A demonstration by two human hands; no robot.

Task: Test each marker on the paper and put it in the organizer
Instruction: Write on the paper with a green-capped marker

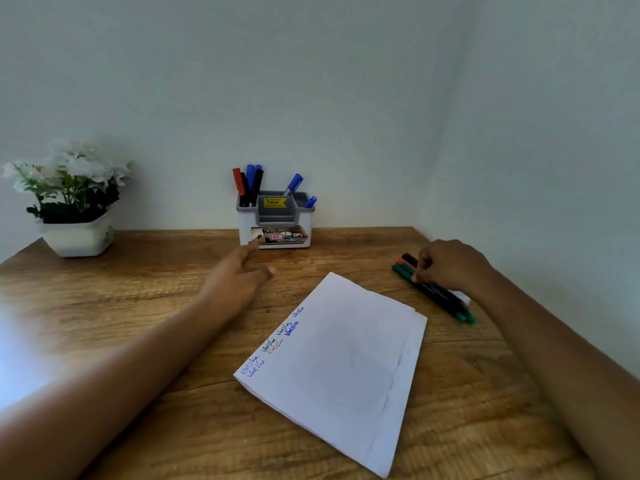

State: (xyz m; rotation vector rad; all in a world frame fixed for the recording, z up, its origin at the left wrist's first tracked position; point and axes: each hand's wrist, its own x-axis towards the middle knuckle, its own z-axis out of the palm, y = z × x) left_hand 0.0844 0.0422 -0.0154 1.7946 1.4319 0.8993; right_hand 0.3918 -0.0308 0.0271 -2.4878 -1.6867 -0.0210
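Facing a bare, pale-walled corner across a wood-grain bench [138, 306]. Judging the job as well underway, likely past halfway. Counting several markers standing in the organizer [275, 220] at the back by the wall: a red, black and blue cluster [247, 183] in its left compartment and two blue ones [294, 184] leaning out on the right. Reading short test scribbles [273, 341] in blue, black and red along the left edge of the paper [346, 358], which is lying askew in the middle with most of the sheet blank.

Leaving the loose markers [436, 292] to be tested: a small bundle of green, black and red barrels, capped as far as can be told, lying side by side and touching, to the right of the paper and apart from it. Curling the right hand [450, 265] down onto that bundle, fingers bent and seeming to pinch one barrel, though not showing which. Holding the left hand [239, 275] out just short of the organizer, fingers straight, blurred, carrying nothing visible.

Noting a potted white-flowered plant [76, 233] at far left.
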